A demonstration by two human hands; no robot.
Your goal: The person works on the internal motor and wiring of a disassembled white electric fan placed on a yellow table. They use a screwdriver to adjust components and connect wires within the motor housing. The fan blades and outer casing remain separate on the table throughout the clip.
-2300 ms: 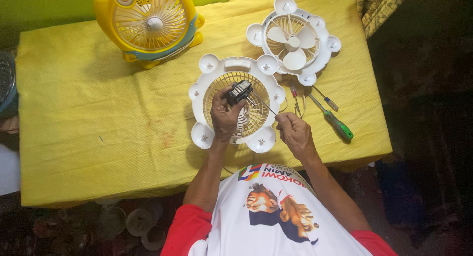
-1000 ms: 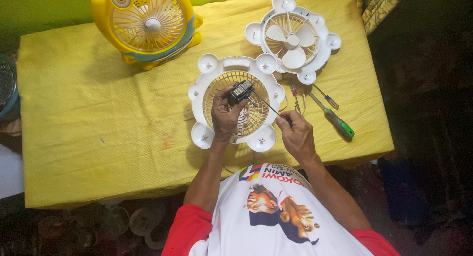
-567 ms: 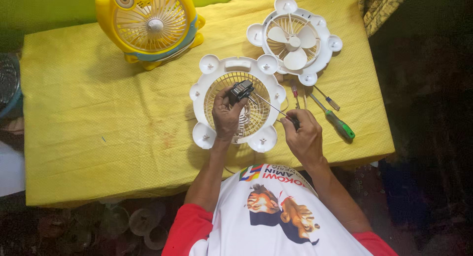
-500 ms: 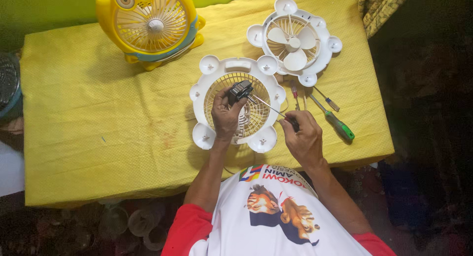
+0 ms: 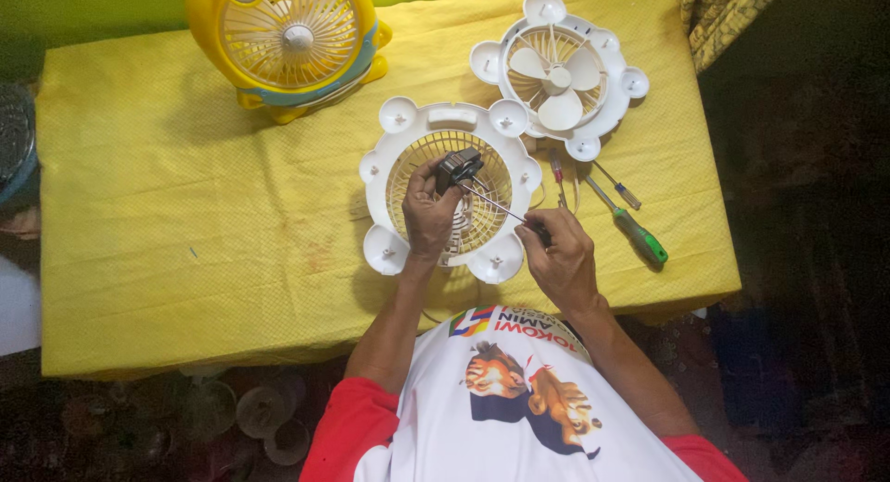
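While gripping the small dark motor over the white fan grille at counter centre, left hand closed; right hand, at four o'clock, now nearer, fingers pinching a thin screwdriver into it.

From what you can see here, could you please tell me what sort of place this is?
Probably a small home repair bench: a yellow-clothed table holds an opened white fan housing, a detached blade unit and a green-handled screwdriver.
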